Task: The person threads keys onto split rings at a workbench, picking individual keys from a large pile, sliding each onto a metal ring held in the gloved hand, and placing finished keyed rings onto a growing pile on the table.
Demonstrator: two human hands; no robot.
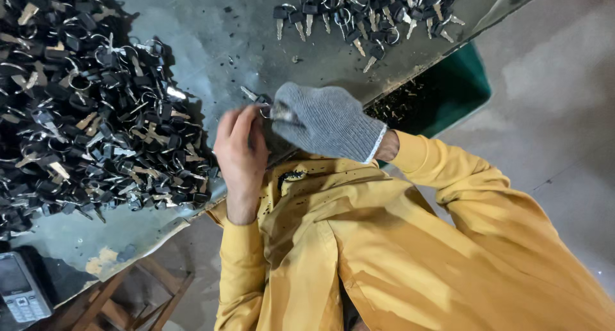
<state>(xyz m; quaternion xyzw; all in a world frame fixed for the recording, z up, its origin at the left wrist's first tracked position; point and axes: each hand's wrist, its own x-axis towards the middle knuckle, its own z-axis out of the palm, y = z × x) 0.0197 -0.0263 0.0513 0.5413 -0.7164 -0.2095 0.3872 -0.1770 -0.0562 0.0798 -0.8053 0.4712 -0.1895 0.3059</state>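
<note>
My bare left hand and my right hand, in a grey knit glove, meet at the near edge of a grey worktable. Between their fingertips is a small key on a metal ring, pinched from both sides. The glove hides how the right fingers grip it. A big heap of black-headed keys on rings lies just left of my left hand. My yellow sleeves and shirt fill the lower right.
A smaller pile of ringed keys lies at the table's far side. A green bin holding dark scraps sits below the table edge. A mobile phone lies at the bottom left, above a wooden frame.
</note>
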